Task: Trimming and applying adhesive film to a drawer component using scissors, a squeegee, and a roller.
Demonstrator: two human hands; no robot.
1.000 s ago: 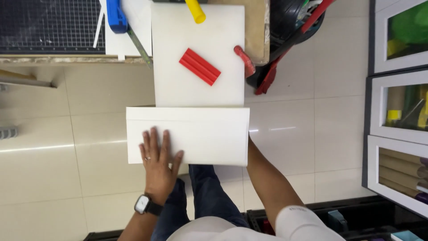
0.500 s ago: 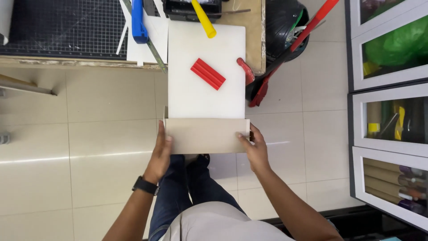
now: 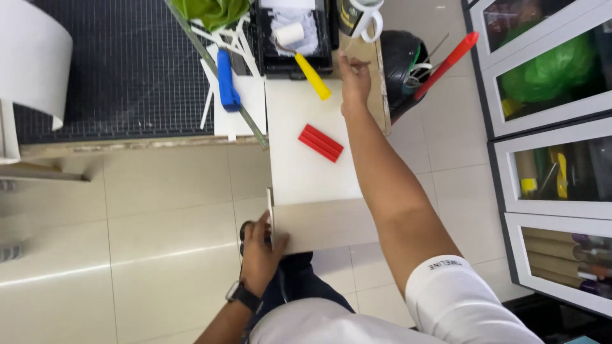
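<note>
My left hand (image 3: 261,248), with a dark watch on the wrist, grips the left edge of a beige board (image 3: 322,223) that hangs below the table edge, tilted. A larger white board (image 3: 306,172) lies above it, reaching onto the table, with a red ribbed block (image 3: 320,143) on it. My right hand (image 3: 354,76) is stretched far forward and pinches a thin stick-like handle (image 3: 362,63) next to a mug (image 3: 361,16). A paint roller with a yellow handle (image 3: 310,73) lies just to the left of that hand.
A black paint tray (image 3: 268,38) holds the roller head. A blue-handled tool (image 3: 226,79) and a long ruler (image 3: 220,76) lie on a dark gridded cutting mat (image 3: 121,70). A black bin (image 3: 408,64) with a red tool stands right. Glass-fronted cabinets (image 3: 554,127) line the right side.
My right hand has let go of the beige board and reached forward to the stick by the mug. My left hand still holds the board, which now hangs tilted.
</note>
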